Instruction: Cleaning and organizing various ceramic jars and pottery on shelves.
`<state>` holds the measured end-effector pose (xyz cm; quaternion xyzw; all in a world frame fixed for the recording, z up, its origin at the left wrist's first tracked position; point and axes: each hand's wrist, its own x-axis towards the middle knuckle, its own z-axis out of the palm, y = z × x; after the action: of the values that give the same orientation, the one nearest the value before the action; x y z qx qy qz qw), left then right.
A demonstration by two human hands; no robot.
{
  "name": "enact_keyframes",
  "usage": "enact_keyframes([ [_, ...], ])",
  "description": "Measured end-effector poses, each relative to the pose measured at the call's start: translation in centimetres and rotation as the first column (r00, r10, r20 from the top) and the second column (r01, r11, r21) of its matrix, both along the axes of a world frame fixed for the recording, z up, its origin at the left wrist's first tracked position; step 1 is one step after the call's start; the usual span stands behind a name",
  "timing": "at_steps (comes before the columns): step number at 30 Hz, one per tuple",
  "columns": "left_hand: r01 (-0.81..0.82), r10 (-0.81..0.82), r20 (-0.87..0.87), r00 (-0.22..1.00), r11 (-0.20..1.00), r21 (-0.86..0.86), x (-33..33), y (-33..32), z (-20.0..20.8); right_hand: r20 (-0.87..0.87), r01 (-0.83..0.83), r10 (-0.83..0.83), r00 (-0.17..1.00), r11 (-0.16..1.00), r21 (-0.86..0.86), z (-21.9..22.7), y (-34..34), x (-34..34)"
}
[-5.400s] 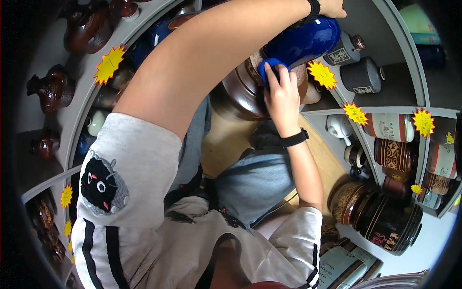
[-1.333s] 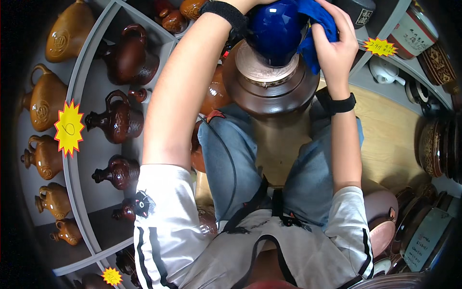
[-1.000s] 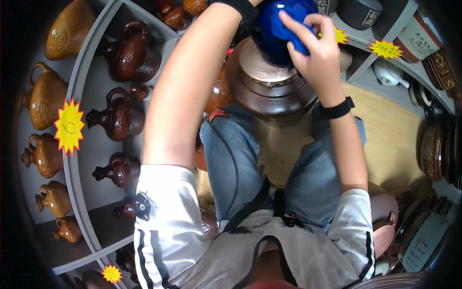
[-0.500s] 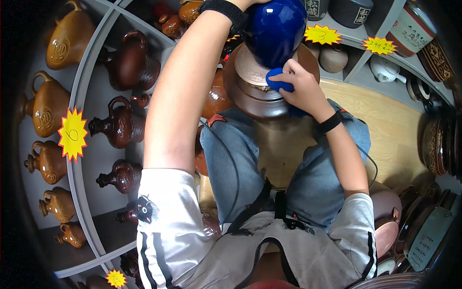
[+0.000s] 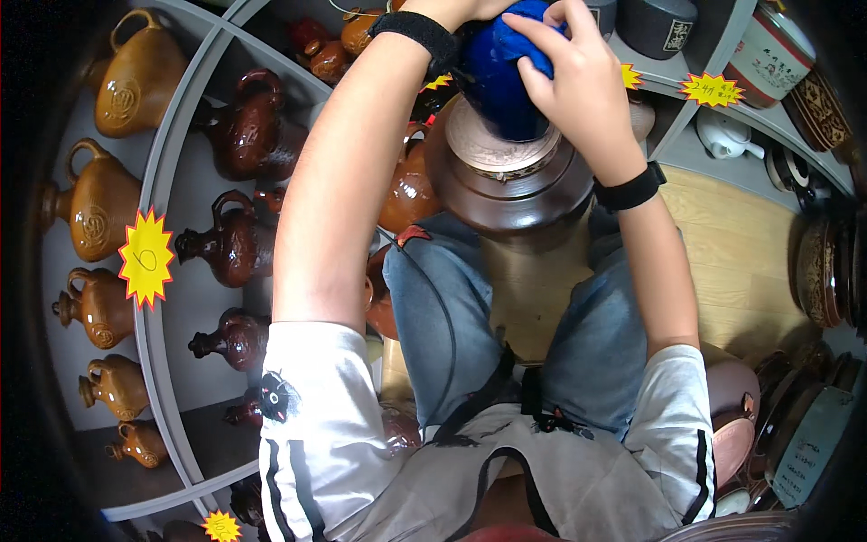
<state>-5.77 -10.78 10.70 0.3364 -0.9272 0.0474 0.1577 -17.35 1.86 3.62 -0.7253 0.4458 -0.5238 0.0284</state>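
Note:
A glossy dark-blue ceramic jar (image 5: 497, 95) stands at the top on the pale round top (image 5: 479, 144) of a big brown glazed pot (image 5: 506, 203). My right hand (image 5: 587, 86) presses a bunched blue cloth (image 5: 524, 36) against the upper side of the jar, its fingers closed around the cloth. At the top edge, my left hand (image 5: 474, 7) is by the jar's upper end. Its fingers are cut off by the frame, so its grip is hidden.
Grey shelves (image 5: 167, 163) on the left hold several brown jugs (image 5: 95, 307). At the right are a white teapot (image 5: 722, 135), a white jar (image 5: 768, 59) and stacked dark pots (image 5: 817, 271). An orange-brown pot (image 5: 406, 194) stands beside the big pot. My knees flank wooden flooring (image 5: 722, 244).
My right hand has moved up with the blue cloth, from the jar's base to its upper side. The jar sits slightly lower in view. My left hand stays near the jar's top.

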Motion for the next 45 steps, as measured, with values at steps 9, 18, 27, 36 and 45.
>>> enact_keyframes([
  [9, 0.0, -0.001, -0.019, 1.0, 0.999, -0.046, 0.4, 0.1, 0.0, -0.307, 0.107, -0.237, 0.922, 0.916, -0.386, -5.4, 0.9, 2.4],
  [18, 0.019, -0.021, -0.036, 0.999, 0.998, -0.059, 0.6, -0.3, -0.3, -0.429, 0.123, -0.211, 0.879, 0.967, -0.224, -11.5, 2.6, 3.1],
  [27, 0.025, -0.026, -0.004, 1.0, 0.998, -0.063, 0.6, -0.2, -0.2, -0.039, -0.013, 0.032, 0.999, 0.909, 0.418, -11.0, 2.9, 0.6],
  [36, -0.016, 0.02, 0.06, 0.998, 0.998, -0.063, 0.3, 0.0, 0.2, 0.422, -0.034, 0.028, 0.906, 0.999, 0.008, -7.3, 1.5, -1.9],
  [45, -0.037, 0.036, -0.026, 0.999, 0.999, -0.038, 0.1, -0.9, -0.2, 0.352, 0.014, -0.001, 0.936, 0.999, -0.032, -9.7, -0.3, -1.2],
])
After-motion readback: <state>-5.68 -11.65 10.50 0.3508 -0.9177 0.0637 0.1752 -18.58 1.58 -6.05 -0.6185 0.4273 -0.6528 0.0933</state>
